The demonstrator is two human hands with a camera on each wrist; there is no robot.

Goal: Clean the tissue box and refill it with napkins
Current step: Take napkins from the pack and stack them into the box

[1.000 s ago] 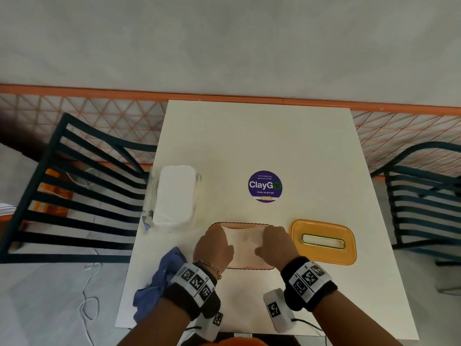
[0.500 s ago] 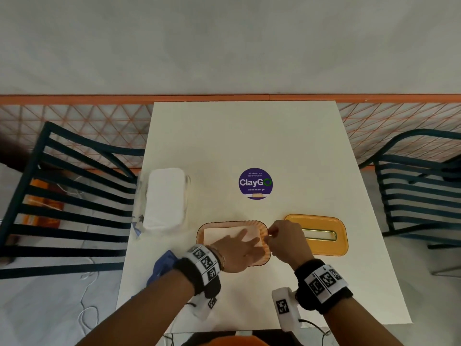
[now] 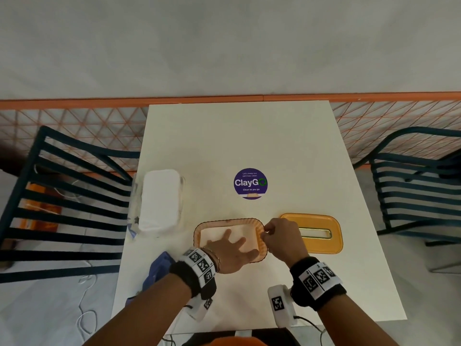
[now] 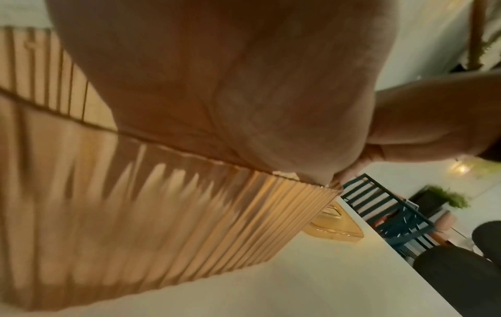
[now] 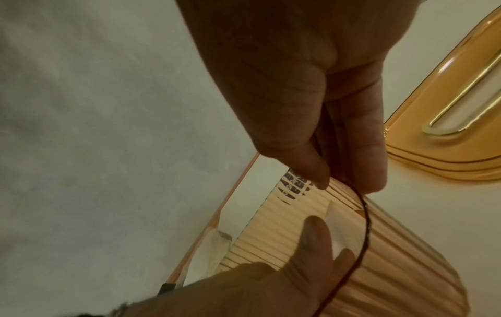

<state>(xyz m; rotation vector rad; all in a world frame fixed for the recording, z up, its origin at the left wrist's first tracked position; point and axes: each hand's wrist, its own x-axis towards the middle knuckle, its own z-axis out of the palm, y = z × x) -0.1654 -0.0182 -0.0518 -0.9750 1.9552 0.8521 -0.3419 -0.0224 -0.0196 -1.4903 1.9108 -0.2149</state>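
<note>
**Tissue box open, hands at the base**

White table (image 3: 249, 136); a dark slatted chair (image 3: 62, 201) on either side. Near edge, centre: ribbed amber tissue box (image 3: 260, 229), lid off. Its lid (image 3: 311, 242) lies flat just right of it. Wrapped napkin pack (image 3: 159, 198) to the left (blue cloth (image 3: 159, 269) nearer the edge). Left hand (image 3: 230, 249) spread flat, pressing the napkins (image 3: 212, 234) inside. Right hand (image 3: 283, 239) pinches the box's right rim between thumb and fingers.
</note>
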